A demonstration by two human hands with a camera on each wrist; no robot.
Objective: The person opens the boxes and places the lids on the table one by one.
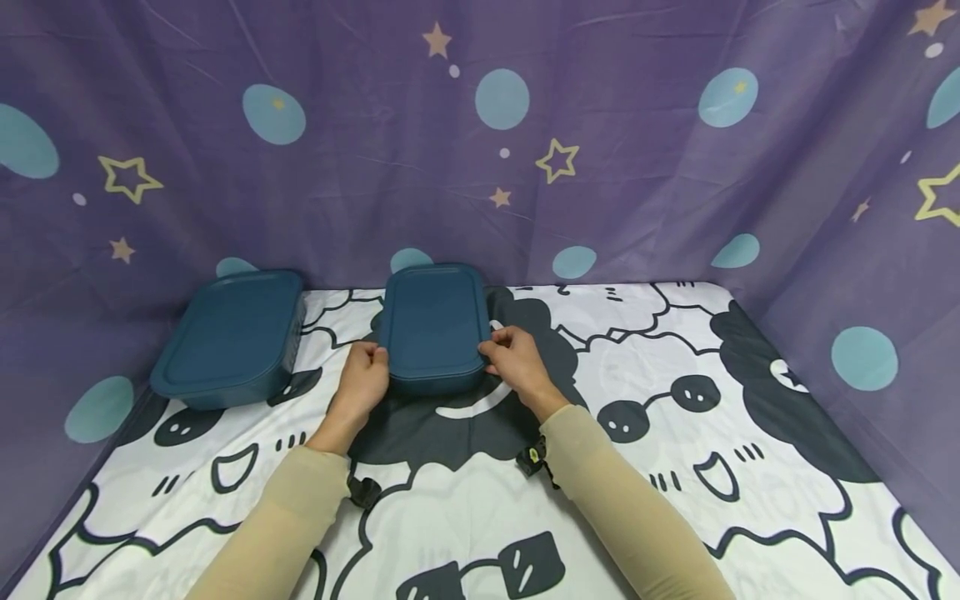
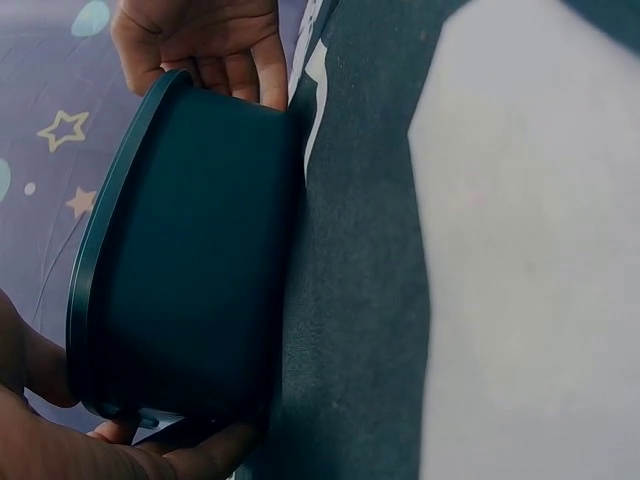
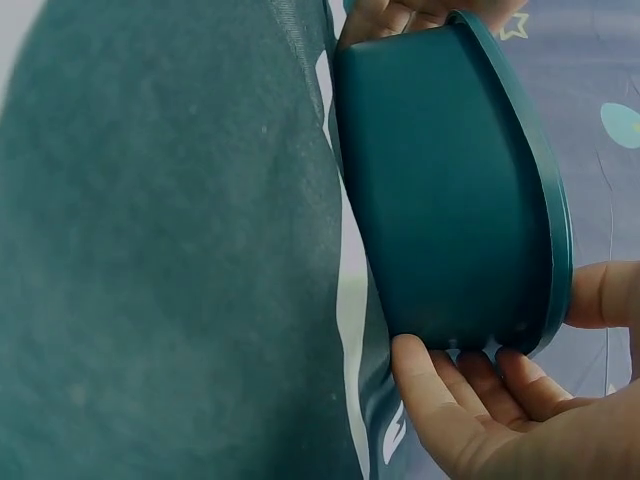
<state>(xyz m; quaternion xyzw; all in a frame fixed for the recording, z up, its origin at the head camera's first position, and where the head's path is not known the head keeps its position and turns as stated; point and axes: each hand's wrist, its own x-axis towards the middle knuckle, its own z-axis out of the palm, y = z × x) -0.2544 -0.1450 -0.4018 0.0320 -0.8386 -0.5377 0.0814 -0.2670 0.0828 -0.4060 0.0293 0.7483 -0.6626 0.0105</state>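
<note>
A dark blue lidded container [image 1: 435, 325], rectangular with rounded corners, sits on the cloth near the back, in the middle of the head view. My left hand [image 1: 363, 379] grips its left side near the front corner, thumb at the lid's rim and fingers against the wall below. On the opposite side my right hand [image 1: 517, 362] holds it the same way. From the right wrist, the right fingertips [image 3: 412, 355] show on the container's side wall, with the thumb by the rim. The left wrist view shows the container's smooth front wall [image 2: 190, 250] between both hands.
To the left stands a larger lidded container [image 1: 232, 333] of the same dark blue, close to the curtain. A purple curtain [image 1: 637, 183] with stars and dots rises behind and at both sides. A cartoon-printed black-and-white cloth [image 1: 645, 517] covers the surface.
</note>
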